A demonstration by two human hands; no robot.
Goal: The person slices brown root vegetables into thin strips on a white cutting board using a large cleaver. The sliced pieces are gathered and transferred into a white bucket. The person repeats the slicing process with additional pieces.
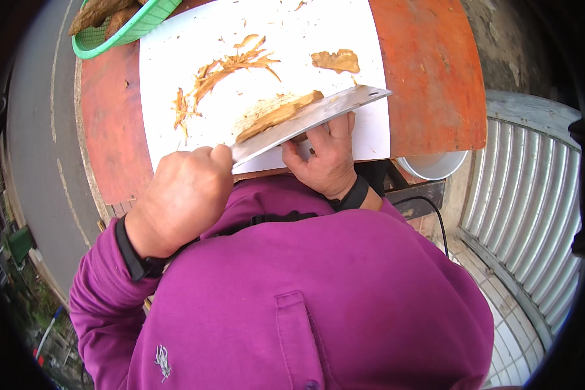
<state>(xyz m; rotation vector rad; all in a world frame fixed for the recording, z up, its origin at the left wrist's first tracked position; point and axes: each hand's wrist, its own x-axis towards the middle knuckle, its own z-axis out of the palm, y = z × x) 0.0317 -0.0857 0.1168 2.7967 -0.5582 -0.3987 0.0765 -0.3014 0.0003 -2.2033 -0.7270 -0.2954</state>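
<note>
My left hand (183, 197) is closed around the handle end of a large metal cleaver (312, 119). Its blade slants up to the right across a white board (175, 58). Beyond the blade's far side lies a cut piece of brown, woody-looking root (280, 116), partly hidden by it. My right hand (324, 156) is on the near side, fingertips under the blade, with brown root showing between thumb and fingers. Thin brown strips (224, 68) lie in a curved heap at the upper left of the board, and a flat irregular slice (336, 61) lies at the upper right.
A green plastic basket (122, 39) with several brown roots (95, 17) stands at the upper left of the orange-red table (431, 73). A metal basin (431, 163) sits below the table's right edge, near a black cable (436, 214). Corrugated metal stands at right; a road runs at left.
</note>
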